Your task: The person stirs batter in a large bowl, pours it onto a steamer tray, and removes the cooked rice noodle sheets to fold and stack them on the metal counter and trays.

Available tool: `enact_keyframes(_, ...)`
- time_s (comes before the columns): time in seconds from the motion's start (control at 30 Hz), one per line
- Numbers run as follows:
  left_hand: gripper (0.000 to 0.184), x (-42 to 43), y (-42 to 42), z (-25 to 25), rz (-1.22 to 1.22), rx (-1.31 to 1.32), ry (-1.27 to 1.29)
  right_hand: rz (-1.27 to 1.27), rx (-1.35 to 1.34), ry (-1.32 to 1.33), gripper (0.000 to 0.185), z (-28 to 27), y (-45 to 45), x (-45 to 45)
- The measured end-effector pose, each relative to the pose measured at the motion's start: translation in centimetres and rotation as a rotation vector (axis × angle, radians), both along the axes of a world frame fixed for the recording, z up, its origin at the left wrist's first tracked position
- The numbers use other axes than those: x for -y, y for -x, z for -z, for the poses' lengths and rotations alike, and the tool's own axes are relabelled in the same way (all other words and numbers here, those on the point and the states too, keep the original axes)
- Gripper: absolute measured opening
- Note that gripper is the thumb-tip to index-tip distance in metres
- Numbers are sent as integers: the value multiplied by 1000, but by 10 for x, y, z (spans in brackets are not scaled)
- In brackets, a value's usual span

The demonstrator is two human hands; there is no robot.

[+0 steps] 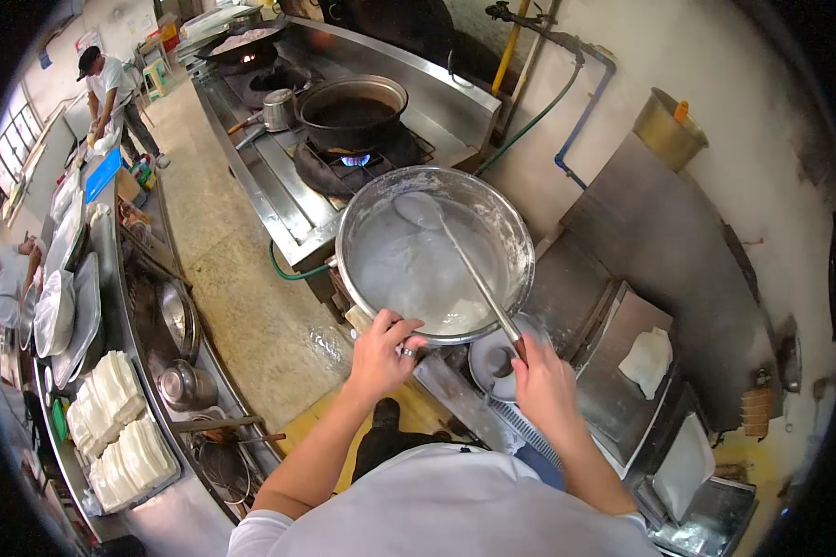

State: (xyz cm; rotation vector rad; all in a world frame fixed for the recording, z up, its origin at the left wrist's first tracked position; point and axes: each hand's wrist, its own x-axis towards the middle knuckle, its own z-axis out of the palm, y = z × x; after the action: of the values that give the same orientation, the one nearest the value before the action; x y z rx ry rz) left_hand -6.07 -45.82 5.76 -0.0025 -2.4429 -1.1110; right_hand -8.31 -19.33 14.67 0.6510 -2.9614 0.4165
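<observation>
A big round metal basin [346, 232] in front of me holds a cloudy, whitish liquid [427, 269]. My left hand [385, 353], with a ring on one finger, is closed on the basin's near rim. My right hand [543, 385] is wrapped round the brown end of a long-handled ladle [476, 276]. The ladle slants across the basin, its bowl lying toward the far left side at the liquid's surface. Pale residue coats the basin's inner wall. Under the near right rim, a grey round part [495, 364] is partly hidden.
Beyond the basin, a dark wok [353, 102] sits near a lit burner [355, 161] on the steel stove [279, 200]. A metal pot [280, 110] stands beside it. At left, a counter bears folded white cloths [130, 464]. Two people work farther off at left.
</observation>
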Motion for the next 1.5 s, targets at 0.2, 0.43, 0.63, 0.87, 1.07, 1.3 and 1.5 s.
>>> enact_keyframes(0.2, 22, -1, -3, 1, -6, -45, 3, -102, 35, -416, 33, -20, 32, 36)
enact_keyframes(0.43, 25, 1, -3, 1, -12, -19, -30, -440, 151, -665, 10, -100, 33, 51)
enact_keyframes(0.63, 25, 2, -2, 1, -11, -25, -5, -602, 291, -707, 24, -136, 31, 69)
enact_keyframes(0.87, 24, 4, -1, 3, -6, -75, 16, -292, 12, -657, 42, -28, 18, 73)
enact_keyframes(1.07, 25, 6, 1, 8, 2, -101, 32, -293, 113, -716, 38, -45, 61, 35)
enact_keyframes(1.3, 27, 6, 1, 10, 9, -120, 50, -93, 870, -561, 31, -122, 104, 59)
enact_keyframes(1.5, 27, 6, -1, 6, 24, -68, 56, 142, 1196, 59, 32, -75, 88, 46)
